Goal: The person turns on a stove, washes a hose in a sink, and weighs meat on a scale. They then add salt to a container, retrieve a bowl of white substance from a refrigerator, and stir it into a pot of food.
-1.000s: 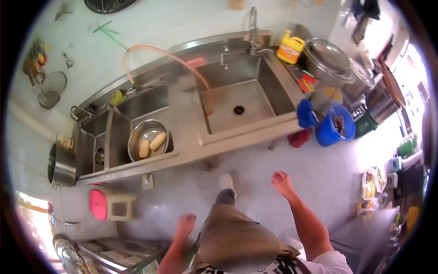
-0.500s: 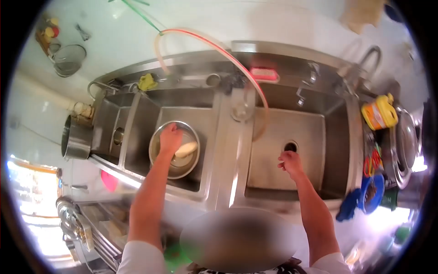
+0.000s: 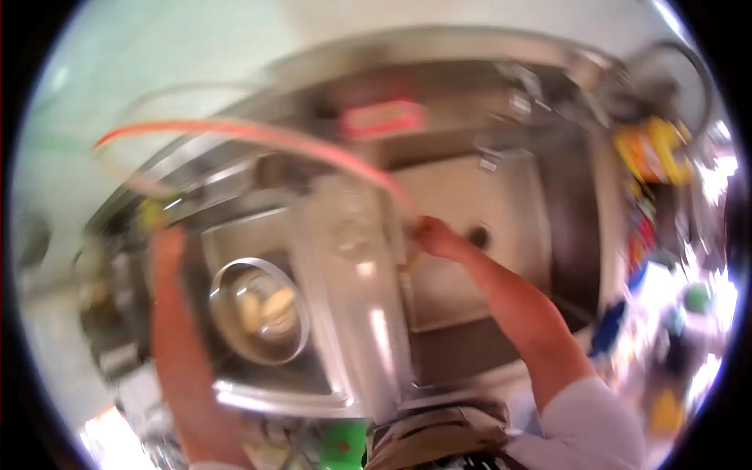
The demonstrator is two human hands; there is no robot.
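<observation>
My left hand (image 3: 168, 244) is stretched to the upper left, next to a yellow-green cloth (image 3: 151, 214) on the sink ledge; motion blur hides its fingers. My right hand (image 3: 435, 236) is closed at the lower part of a red and clear hose (image 3: 329, 155), over the left edge of the right basin (image 3: 501, 192). The hose arches from the upper left. In the left basin (image 3: 235, 227) stands a round metal bowl (image 3: 220, 301), holding pale, elongated pieces (image 3: 277, 304) in what looks like water.
A pink-red packet (image 3: 384, 118) lies on the back ledge. Metal taps (image 3: 521, 98) stand behind the right basin. At the right are a yellow container (image 3: 654, 153) and a dark blue cloth (image 3: 609, 329). A drain hole (image 3: 478, 236) shows in the right basin.
My left hand has left the bowl and moved up and left to the cloth. My right hand has moved left and taken hold of the hose. The view has shifted.
</observation>
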